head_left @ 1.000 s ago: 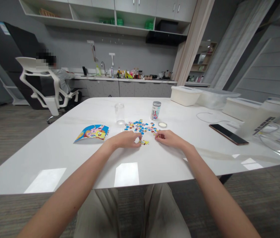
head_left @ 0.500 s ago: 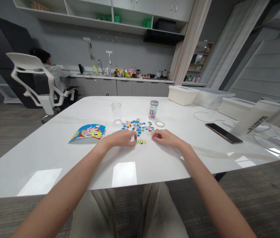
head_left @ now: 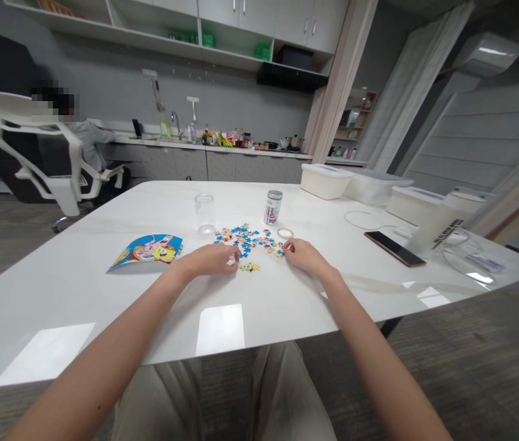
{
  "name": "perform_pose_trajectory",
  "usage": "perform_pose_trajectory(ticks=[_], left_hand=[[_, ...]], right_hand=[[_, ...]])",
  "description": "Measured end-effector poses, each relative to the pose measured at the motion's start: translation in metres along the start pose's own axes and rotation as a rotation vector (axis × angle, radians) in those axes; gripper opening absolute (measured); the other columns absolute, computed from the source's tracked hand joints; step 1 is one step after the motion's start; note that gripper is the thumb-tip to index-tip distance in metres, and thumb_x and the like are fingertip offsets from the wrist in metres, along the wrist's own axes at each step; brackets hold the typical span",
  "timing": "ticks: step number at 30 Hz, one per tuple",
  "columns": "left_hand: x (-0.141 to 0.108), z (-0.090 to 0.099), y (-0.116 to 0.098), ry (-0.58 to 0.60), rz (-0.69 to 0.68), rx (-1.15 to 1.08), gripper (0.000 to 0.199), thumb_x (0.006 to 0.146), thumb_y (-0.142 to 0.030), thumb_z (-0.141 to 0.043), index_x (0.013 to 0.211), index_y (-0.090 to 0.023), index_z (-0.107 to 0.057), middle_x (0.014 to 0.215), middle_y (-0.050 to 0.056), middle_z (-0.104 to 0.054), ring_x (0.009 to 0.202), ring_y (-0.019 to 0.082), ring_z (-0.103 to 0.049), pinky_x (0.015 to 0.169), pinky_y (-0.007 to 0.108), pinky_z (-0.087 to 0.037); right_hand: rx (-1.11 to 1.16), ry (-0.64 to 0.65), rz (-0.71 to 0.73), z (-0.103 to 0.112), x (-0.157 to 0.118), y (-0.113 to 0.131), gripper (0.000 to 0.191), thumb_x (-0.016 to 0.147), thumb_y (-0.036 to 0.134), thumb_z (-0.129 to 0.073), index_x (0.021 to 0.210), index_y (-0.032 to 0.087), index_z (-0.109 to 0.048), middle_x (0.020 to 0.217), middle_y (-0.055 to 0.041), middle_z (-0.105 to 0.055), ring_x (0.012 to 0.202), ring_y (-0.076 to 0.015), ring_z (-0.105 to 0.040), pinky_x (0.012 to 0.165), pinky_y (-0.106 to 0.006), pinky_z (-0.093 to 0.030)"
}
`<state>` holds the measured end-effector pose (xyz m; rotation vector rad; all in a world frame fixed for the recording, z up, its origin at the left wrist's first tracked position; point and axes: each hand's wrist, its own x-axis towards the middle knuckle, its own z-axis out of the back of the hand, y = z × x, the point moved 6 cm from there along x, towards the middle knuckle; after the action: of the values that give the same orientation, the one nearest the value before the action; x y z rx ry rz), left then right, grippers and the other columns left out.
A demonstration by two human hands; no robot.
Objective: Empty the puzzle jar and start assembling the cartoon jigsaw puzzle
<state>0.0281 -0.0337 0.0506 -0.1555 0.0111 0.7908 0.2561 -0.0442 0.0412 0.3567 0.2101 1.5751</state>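
While left hand [head_left: 215, 260] and right hand [head_left: 304, 254] curl (grips unclear), room separates jigsaw [head_left: 244, 248] from table edge [head_left: 282, 337].

Left hand [head_left: 215, 260] and right hand [head_left: 304, 255] both bare, and there's a small dark spot [head_left: 98, 407] on the left forearm [head_left: 119, 349]! Below, the trousers [head_left: 287, 395]: loose, pale beige, softly creased lengthwise.

**Reaching in from both sides**

The bare left arm [head_left: 116, 327] reaches in from eight o'clock, its wrist [head_left: 186, 268] bent so the left hand [head_left: 215, 260] points towards three, fingers curled. The bare right arm [head_left: 364, 337] enters between four and five; the right hand [head_left: 304, 254] aims towards ten, fingers bent inward. Both are well apart; whether either pinches anything is unclear.
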Motion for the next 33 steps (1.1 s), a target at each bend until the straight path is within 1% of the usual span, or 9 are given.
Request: perform_pose_trajectory(ticks=[5,10,13,17,22,26,33], left_hand=[[-0.003,0.003,0.007,0.011,0.11,0.065,0.032,0.083,-0.031,-0.049,0.112,-0.021,-0.061,0.096,0.009,-0.068,0.081,0.022,-0.065,0.073,0.03,-0.047],[-0.005,0.005,0.011,-0.001,0.151,0.069,0.033,0.084,-0.031,-0.048,0.113,-0.021,-0.06,0.098,0.011,-0.068,0.081,0.024,-0.066,0.075,0.033,-0.048],[-0.005,0.005,0.012,0.001,0.165,0.076,0.033,0.084,-0.032,-0.047,0.113,-0.021,-0.06,0.099,0.011,-0.068,0.081,0.024,-0.066,0.076,0.033,-0.048],[-0.003,0.003,0.012,0.0,0.147,0.069,0.034,0.084,-0.031,-0.047,0.114,-0.021,-0.059,0.099,0.011,-0.068,0.081,0.024,-0.066,0.076,0.033,-0.048],[0.0,-0.002,0.015,-0.013,0.127,0.052,0.034,0.082,-0.029,-0.048,0.113,-0.021,-0.059,0.095,0.009,-0.068,0.081,0.023,-0.066,0.076,0.032,-0.048],[0.001,-0.002,0.015,-0.019,0.115,0.051,0.034,0.082,-0.028,-0.048,0.113,-0.022,-0.059,0.093,0.008,-0.068,0.081,0.022,-0.065,0.075,0.03,-0.048],[0.001,-0.003,0.014,-0.018,0.109,0.041,0.035,0.082,-0.029,-0.048,0.115,-0.022,-0.059,0.096,0.009,-0.068,0.083,0.023,-0.065,0.076,0.031,-0.048]], right_hand=[[0.022,0.024,-0.003,-0.001,0.0,0.002,0.014,0.084,0.022,-0.056,0.092,0.017,-0.067,0.092,-0.0082,-0.07,0.081,-0.0174,-0.061,0.068,-0.024,-0.04],[0.004,-0.022,-0.064,-0.001,0.002,-0.009,0.012,0.084,0.021,-0.057,0.089,0.016,-0.067,0.094,-0.0096,-0.07,0.082,-0.0173,-0.061,0.069,-0.024,-0.04],[0.024,-0.025,-0.072,-0.003,0.004,-0.013,0.011,0.084,0.02,-0.057,0.089,0.016,-0.066,0.093,-0.0095,-0.07,0.081,-0.0169,-0.062,0.068,-0.024,-0.041],[0.09,-0.028,-0.054,-0.003,0.005,-0.012,0.01,0.081,0.016,-0.058,0.088,0.016,-0.065,0.093,-0.0078,-0.071,0.082,-0.0158,-0.062,0.07,-0.023,-0.042],[0.15,-0.06,-0.02,0.0,0.004,-0.006,0.008,0.08,0.015,-0.06,0.085,0.017,-0.066,0.09,-0.0053,-0.072,0.079,-0.015,-0.063,0.072,-0.023,-0.044],[0.176,-0.066,0.006,0.002,0.005,-0.003,0.01,0.079,0.015,-0.061,0.085,0.018,-0.069,0.089,-0.0038,-0.073,0.079,-0.0143,-0.064,0.073,-0.023,-0.044],[0.172,-0.069,0.013,0.002,0.004,-0.004,0.017,0.079,0.014,-0.058,0.087,0.018,-0.073,0.089,-0.004,-0.074,0.081,-0.0156,-0.065,0.074,-0.024,-0.045]])
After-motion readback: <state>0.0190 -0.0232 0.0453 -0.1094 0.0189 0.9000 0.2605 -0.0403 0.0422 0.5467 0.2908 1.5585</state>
